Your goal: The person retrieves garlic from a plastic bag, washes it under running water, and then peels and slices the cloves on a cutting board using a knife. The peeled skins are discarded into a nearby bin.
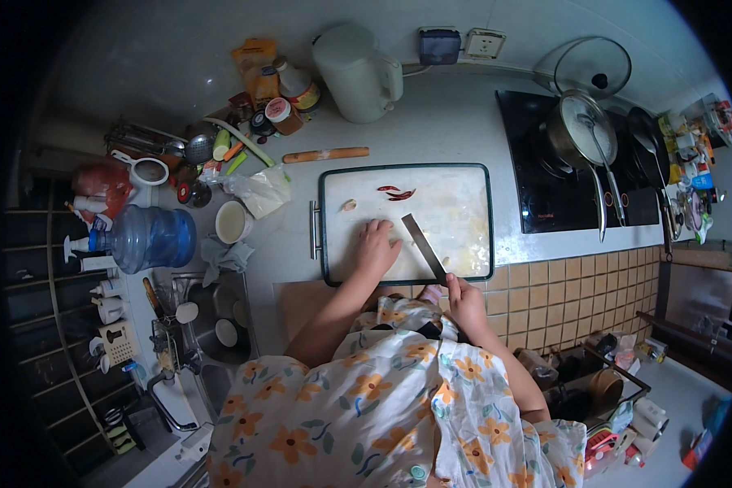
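A white cutting board (445, 183) with a dark green rim lies before me, a metal handle at its left end. My right hand (465, 303) grips the handle of a kitchen knife (424, 247), whose blade slants across the board. To the left of the blade, my left hand (378, 247) rests on the board with bent fingers; whether something is under them is hidden. Several dried red chillies (401, 196) lie beyond the hands. What looks like a garlic clove (349, 205) sits near the upper left. Small pale bits (446, 261) are scattered right of the blade.
Behind the board lie a wooden rolling pin (326, 155) and a pale electric kettle (357, 73). An induction cooktop (534, 201) at right carries a saucepan (585, 131), its handle toward me. Left are a bowl (233, 222), a water jug (155, 238) and a sink (207, 320).
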### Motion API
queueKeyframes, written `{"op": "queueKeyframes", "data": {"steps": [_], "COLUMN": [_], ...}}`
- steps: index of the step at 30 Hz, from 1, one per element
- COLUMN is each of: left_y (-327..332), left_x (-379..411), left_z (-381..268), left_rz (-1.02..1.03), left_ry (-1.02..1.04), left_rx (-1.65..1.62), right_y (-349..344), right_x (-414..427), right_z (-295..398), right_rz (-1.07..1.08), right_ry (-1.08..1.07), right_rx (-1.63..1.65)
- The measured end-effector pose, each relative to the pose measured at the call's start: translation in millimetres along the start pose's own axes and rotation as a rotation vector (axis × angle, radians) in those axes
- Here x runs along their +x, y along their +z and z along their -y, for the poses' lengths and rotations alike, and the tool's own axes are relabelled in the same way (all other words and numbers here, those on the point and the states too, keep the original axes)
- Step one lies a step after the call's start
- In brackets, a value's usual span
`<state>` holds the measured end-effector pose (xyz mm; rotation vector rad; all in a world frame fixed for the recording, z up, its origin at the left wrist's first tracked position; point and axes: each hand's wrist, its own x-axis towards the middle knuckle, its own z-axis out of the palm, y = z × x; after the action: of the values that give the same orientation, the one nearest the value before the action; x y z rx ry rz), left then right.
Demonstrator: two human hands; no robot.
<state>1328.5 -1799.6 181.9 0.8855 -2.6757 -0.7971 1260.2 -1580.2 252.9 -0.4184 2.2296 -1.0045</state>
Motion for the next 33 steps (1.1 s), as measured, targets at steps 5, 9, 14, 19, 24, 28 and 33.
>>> {"op": "queueKeyframes", "data": {"steps": [5,9,14,19,24,28,33], "left_y": [9,14,25,19,-30,-27,-12], "left_x": [9,10,16,31,33,22,25], "left_z": [-14,-14,-5,16,53,62,17], "left_rz": [0.153,0.214,0.262,0.147,0.135,0.052,0.005], "left_ry": [0.020,0.073,0.166,0.157,-0.043,0.054,0.160], "left_rx": [-0.009,0.020,0.026,0.127,0.119,-0.006,-0.020], "right_y": [1,5,8,6,7,7,8], "right_x": [1,-1,-2,-4,-6,-7,-6], "right_z": [-5,-12,-18,-9,-9,-4,2], "right_rz": [-0.033,-0.095,-0.130,-0.115,-0.119,-0.078,-0.033], "right_ry": [-0.008,-0.041,-0.088,-0.055,-0.068,-0.036,-0.035], "right_rx": [-0.014,0.017,0.010,0.022,0.034,0.029,0.013]}}
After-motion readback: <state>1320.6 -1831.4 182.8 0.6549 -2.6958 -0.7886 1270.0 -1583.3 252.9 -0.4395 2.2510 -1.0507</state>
